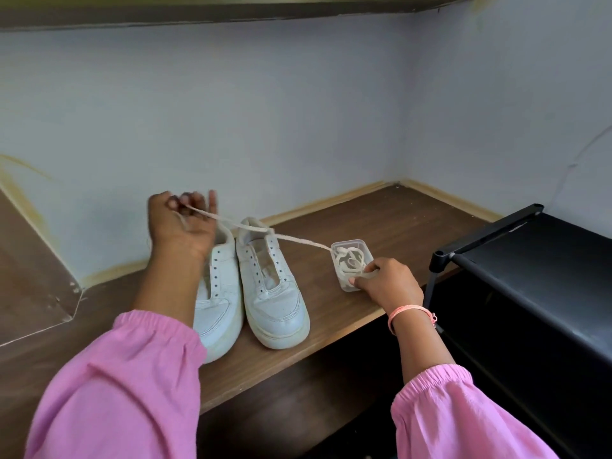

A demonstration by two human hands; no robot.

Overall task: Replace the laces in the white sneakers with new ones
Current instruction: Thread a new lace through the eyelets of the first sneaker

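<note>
Two white sneakers stand side by side on the wooden shelf [347, 306], toes toward me, both with bare eyelets. My forearm partly hides the left sneaker [220, 293]; the right sneaker [271, 289] is in full view. My left hand [180, 223] is raised behind the shoes, pinching one end of a cream lace [298, 240]. The lace runs taut over the right sneaker's heel into a small clear plastic box [347, 245] to the right. My right hand [389, 283] grips the box's near edge, with more coiled lace under its fingers.
A black shoe rack [516, 260] stands close on the right, its frame beside my right wrist. The wall and a skirting strip [324, 202] run behind the shelf. A lower brown surface [291, 405] lies in front, and a raised panel [33, 276] sits at the left.
</note>
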